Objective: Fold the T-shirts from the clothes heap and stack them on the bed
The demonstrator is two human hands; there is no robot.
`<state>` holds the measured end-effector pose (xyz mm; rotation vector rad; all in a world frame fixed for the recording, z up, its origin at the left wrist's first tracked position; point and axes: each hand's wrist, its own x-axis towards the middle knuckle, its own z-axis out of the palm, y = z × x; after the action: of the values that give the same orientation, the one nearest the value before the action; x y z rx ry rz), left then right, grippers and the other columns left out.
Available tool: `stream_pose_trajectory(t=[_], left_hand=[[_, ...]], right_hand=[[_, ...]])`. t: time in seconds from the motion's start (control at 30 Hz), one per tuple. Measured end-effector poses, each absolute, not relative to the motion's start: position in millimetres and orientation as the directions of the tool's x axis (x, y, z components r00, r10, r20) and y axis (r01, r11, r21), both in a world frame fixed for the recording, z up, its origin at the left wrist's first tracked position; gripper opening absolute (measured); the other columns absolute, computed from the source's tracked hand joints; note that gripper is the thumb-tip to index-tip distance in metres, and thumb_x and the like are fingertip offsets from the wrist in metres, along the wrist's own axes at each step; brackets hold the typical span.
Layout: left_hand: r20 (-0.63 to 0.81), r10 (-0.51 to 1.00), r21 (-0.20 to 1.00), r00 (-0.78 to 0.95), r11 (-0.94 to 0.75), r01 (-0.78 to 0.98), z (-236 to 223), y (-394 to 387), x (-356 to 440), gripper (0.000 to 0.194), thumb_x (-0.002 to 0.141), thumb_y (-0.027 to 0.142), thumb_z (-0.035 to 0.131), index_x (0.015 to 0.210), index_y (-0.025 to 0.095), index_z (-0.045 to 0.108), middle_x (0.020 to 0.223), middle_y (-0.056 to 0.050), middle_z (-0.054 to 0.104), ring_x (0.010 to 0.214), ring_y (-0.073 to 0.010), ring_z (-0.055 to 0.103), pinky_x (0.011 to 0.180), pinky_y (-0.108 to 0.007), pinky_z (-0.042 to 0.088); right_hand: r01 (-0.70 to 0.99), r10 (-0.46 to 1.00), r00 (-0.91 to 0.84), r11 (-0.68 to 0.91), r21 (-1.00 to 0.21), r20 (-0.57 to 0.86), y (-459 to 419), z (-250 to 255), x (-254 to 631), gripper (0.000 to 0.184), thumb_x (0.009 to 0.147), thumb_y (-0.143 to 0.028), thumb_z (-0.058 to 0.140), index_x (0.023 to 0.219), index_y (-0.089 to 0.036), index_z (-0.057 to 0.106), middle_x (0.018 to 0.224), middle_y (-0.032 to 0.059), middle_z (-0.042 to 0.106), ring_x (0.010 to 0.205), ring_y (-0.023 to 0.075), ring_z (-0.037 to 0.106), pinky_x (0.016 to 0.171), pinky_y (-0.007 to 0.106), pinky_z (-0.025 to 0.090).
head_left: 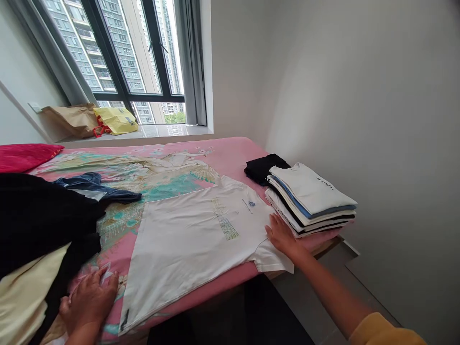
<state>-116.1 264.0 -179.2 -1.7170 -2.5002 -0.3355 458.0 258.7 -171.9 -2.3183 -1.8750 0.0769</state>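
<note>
1. On the bed [233, 147], as the head view shows, the white T-shirt [187, 235] lies spread flat, print side up, along the near edge; its long axis runs roughly left to right across the person's front, hem on the left, neck and sleeves on the right; the near sleeve hangs partly over the edge.
2. At the neck-and-sleeve end in the same view, the right hand [282, 235] is the nearer one, resting on the shoulder beside the near sleeve; its fingers are extended, with no pinch of fabric visible; the stack of folded clothes [316, 191] sits just beyond it.
3. Beyond the hem, the left hand [89, 297] lies spread and empty on the bed, just beside the shirt but apart from it, with the black clothing [43, 215] next to it; the shirt's length thus lies between the hands.
</note>
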Motion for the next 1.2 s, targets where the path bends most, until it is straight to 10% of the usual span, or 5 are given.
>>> stream_pose_trajectory(t=[0.43, 0.63, 0.77, 0.97, 1.2], left_hand=[[0.024, 0.947, 0.133, -0.320, 0.314, 0.940, -129.7, 215.6, -82.4, 0.050, 0.085, 0.030, 0.034, 0.124, 0.004, 0.051, 0.131, -0.019, 0.051, 0.124, -0.0289, 0.044, 0.104, -0.044, 0.029], [0.076, 0.997, 0.256, -0.030, 0.009, 0.967, -122.2, 232.8, 45.5, 0.038, 0.088, 0.033, 0.037, 0.117, 0.024, 0.059, 0.131, -0.004, 0.054, 0.125, -0.0177, 0.043, 0.108, -0.033, 0.027], [0.041, 0.995, 0.301, 0.095, -0.103, 0.948, -150.8, 232.6, 99.6, 0.048, 0.087, 0.045, 0.038, 0.131, 0.028, 0.047, 0.144, -0.004, 0.039, 0.136, -0.0241, 0.027, 0.112, -0.050, 0.011], [-0.010, 0.975, 0.126, -0.223, 0.222, 0.967, -171.5, 194.0, 3.5, 0.059, 0.085, 0.049, 0.037, 0.138, 0.023, 0.036, 0.150, -0.010, 0.027, 0.138, -0.0281, 0.020, 0.110, -0.051, 0.010], [-0.128, 0.887, 0.208, -0.445, 0.462, 0.862, -142.7, 185.6, -47.1, 0.055, 0.074, 0.057, 0.049, 0.111, 0.017, 0.056, 0.109, -0.015, 0.063, 0.105, -0.0311, 0.056, 0.085, -0.041, 0.040]], right_hand=[[0.983, 0.986, 0.165, -0.163, -0.084, 0.016, 222.0, -226.4, 512.2, 0.065, 0.086, -0.041, 0.033, 0.134, 0.003, 0.038, 0.142, 0.0218, 0.034, 0.134, 0.0269, 0.027, 0.110, 0.037, 0.022], [0.988, 0.977, 0.027, 0.005, -0.152, 0.214, 254.7, -185.1, 429.1, 0.058, 0.092, -0.042, 0.022, 0.139, -0.011, 0.033, 0.147, 0.0120, 0.029, 0.137, 0.0257, 0.020, 0.107, 0.047, 0.025], [0.990, 0.992, -0.044, 0.059, -0.130, 0.119, 257.9, -197.2, 393.1, 0.058, 0.090, -0.051, 0.024, 0.141, -0.023, 0.031, 0.150, 0.0046, 0.025, 0.138, 0.0249, 0.016, 0.108, 0.054, 0.017], [0.996, 0.984, -0.064, 0.074, -0.051, 0.168, 244.6, -234.5, 418.1, 0.060, 0.089, -0.055, 0.026, 0.140, -0.025, 0.032, 0.149, 0.0039, 0.027, 0.138, 0.0241, 0.017, 0.110, 0.051, 0.012], [0.995, 0.964, -0.066, 0.083, -0.056, 0.259, 242.7, -230.3, 413.5, 0.058, 0.088, -0.053, 0.028, 0.136, -0.022, 0.038, 0.145, 0.0060, 0.034, 0.135, 0.0243, 0.022, 0.109, 0.051, 0.014]])
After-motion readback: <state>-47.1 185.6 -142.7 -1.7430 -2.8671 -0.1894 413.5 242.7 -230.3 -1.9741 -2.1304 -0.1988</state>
